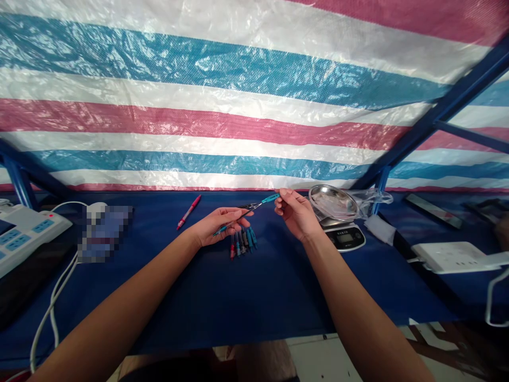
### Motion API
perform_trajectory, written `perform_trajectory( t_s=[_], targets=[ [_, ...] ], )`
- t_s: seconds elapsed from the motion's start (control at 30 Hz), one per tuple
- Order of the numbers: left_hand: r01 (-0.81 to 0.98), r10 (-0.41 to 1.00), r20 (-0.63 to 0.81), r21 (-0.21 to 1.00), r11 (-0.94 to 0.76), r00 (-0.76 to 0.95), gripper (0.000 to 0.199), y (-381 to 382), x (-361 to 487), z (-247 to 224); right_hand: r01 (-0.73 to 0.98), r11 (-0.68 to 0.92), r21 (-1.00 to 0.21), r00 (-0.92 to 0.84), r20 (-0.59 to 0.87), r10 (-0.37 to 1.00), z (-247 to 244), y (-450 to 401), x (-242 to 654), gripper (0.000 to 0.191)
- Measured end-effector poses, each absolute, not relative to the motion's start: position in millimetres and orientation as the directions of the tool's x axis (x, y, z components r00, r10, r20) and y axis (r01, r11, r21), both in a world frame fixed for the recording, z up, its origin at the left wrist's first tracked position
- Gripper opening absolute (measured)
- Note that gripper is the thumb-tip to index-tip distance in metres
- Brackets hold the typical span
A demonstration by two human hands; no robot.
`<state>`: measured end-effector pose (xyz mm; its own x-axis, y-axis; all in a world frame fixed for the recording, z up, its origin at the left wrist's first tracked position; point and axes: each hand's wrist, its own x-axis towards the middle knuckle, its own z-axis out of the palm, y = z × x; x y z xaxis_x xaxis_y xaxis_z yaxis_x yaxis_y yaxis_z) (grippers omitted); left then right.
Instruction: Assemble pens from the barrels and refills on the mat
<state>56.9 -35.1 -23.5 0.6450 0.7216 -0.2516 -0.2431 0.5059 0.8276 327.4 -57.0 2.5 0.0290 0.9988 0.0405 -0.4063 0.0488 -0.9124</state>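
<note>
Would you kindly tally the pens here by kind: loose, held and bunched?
Loose red pen: 1
Teal-and-black pen, held between left hand and right hand: 1
Bunched pens below the hands: about 6, too small to be certain
Total: about 8

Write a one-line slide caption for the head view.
Left hand and right hand hold a slim teal pen above a cluster of pens.

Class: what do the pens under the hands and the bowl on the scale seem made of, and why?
The pens look like glossy coloured plastic, going by their bright barrels, though too small to be sure. The bowl looks like polished steel: its curved surface shines like a mirror.
</note>
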Motion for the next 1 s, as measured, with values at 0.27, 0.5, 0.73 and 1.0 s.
perform_trajectory(
  t_s=[0.27, 0.5, 0.73, 1.0],
  targets=[
    [-0.241, 0.715, -0.258, 0.823, 0.515, 0.650, 0.034, -35, 58, -25, -0.344, 0.004, -0.939, -0.066, 0.028, 0.997, 2, -61, 322, 0.037],
    [-0.230, 0.715, -0.269, 0.824, 0.517, 0.646, 0.029, -36, 60, -26, -0.286, -0.049, -0.957, -0.213, 0.013, 0.977, 2, -67, 317, 0.036],
    [-0.196, 0.664, -0.239, 0.837, 0.510, 0.708, 0.034, -37, 60, -29, -0.189, -0.028, -0.981, -0.341, 0.039, 0.939, 0, -70, 314, 0.031],
    [-0.173, 0.640, -0.231, 0.847, 0.503, 0.733, 0.041, -38, 60, -31, -0.048, 0.085, -0.995, -0.283, 0.095, 0.954, 0, -70, 308, 0.038]
  ],
)
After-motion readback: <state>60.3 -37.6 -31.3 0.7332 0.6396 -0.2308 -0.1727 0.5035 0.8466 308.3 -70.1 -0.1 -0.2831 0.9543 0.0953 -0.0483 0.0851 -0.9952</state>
